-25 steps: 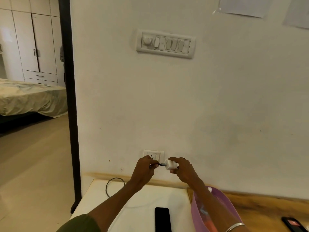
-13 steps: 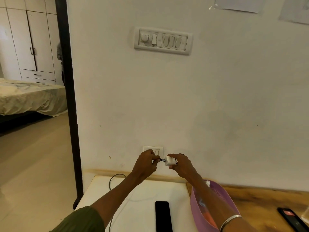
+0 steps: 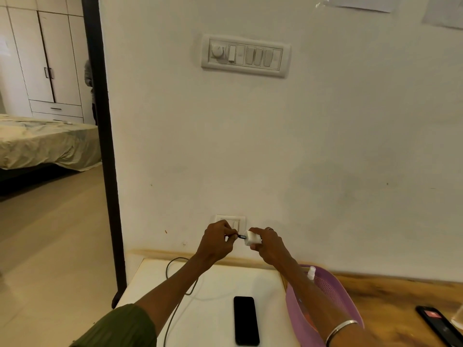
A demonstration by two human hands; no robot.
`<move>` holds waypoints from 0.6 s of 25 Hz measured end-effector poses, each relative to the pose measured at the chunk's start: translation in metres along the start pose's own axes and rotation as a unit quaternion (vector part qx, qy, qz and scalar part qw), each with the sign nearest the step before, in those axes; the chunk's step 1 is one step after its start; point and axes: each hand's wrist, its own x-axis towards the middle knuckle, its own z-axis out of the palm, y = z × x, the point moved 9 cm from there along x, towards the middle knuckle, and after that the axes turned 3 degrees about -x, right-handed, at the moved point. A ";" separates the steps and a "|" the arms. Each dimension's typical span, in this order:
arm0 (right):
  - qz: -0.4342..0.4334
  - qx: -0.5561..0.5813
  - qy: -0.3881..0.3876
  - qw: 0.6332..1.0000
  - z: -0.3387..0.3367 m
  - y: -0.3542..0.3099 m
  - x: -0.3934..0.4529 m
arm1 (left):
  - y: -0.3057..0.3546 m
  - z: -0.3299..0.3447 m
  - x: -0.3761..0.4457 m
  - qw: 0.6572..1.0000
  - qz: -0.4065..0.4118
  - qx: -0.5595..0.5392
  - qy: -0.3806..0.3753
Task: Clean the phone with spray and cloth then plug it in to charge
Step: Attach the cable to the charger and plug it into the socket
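Phone (image 3: 246, 320) below both hands (image 3: 244, 240).

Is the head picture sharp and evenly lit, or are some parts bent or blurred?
Head view: soft, even light on the wall; the door frame bows from wide-angle distortion; the cable plug and white adapter between the hands look small and slightly soft.

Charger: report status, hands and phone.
Left hand pinches cable plug, right hand holds white adapter. Not yet joined. Phone lies flat on table, unplugged. Wall socket partly hidden.
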 end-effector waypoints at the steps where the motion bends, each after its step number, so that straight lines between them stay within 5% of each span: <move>1: 0.000 -0.001 0.002 1.000 0.001 -0.001 0.001 | -0.001 0.001 0.000 1.000 0.001 -0.001 0.000; 10: -0.018 -0.016 0.006 1.000 0.009 -0.004 0.005 | -0.030 0.012 -0.002 0.993 -0.087 -0.065 -0.038; 15: -0.048 0.060 -0.006 0.997 0.008 -0.017 0.007 | -0.045 0.027 -0.010 0.948 -0.229 -0.196 -0.100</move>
